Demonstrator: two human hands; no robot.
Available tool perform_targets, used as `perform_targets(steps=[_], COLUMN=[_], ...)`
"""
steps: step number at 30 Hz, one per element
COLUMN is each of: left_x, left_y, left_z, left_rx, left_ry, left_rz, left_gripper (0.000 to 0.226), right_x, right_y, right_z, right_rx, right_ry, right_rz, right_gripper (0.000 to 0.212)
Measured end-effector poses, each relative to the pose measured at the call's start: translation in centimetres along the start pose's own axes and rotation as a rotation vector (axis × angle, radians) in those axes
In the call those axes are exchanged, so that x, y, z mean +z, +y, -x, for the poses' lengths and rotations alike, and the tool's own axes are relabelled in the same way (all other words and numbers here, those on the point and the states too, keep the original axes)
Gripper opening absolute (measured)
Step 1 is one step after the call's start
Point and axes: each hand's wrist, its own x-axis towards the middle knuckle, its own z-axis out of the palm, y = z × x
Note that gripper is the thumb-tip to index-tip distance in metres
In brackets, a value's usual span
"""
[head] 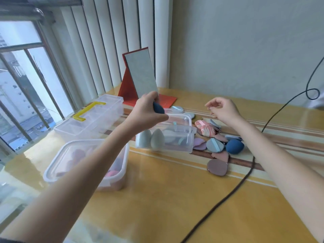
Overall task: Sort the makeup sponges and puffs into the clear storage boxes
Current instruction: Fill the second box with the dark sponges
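Nearest the lens, the left forearm stretches up from the bottom edge to the left hand, whose fingers curl round a dark blue sponge; only the sponge's rounded lower end shows below the fist. It is held above the far end of the small clear box, which sits mid-table with two pale green teardrop sponges upright at its near end; what lies deeper in this box is blurred behind the plastic. To the right, the right hand hovers over the loose pile of puffs, fingers loosely curled with thumb and forefinger close together; whether they pinch anything is too small to tell. In the pile a second dark blue sponge lies beside a grey-blue puff, with a mauve puff nearest. Left of the small box, the square clear box holds pink shapes, largely hidden by the forearm. Behind it stands a closed case with a yellow handle, then a red folding mirror. A black cable crosses the yellow table.
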Motion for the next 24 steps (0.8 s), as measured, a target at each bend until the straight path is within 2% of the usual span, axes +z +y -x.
perform_targets(steps=[8, 15, 19, 21, 24], left_x=[0.7, 2.9, 4.1, 4.3, 4.2], left_y=[0.7, 1.7, 1.4, 1.3, 1.4], left_z=[4.3, 7.7, 9.0, 9.4, 9.6], left_rx=[0.040, 0.000, -0.080, -0.096, -0.112], left_ry=[0.025, 0.015, -0.022, -0.020, 0.013], left_rz=[0.033, 0.105, 0.156, 0.179, 0.214], left_gripper=[0.036, 0.041, 0.035, 0.034, 0.035], right_x=[-0.8, 1.4, 1.7, 1.6, 1.0], right_y=[3.3, 5.5, 5.6, 5.7, 5.4], right_z=[4.0, 7.6, 8.3, 8.7, 9.2], right_rx=[0.059, -0.065, -0.076, -0.092, -0.184], right_ry=[0.075, 0.123, 0.129, 0.113, 0.096], right_rz=[0.100, 0.477, 0.639, 0.656, 0.556], right_gripper=[0.022, 0.009, 0.012, 0.011, 0.018])
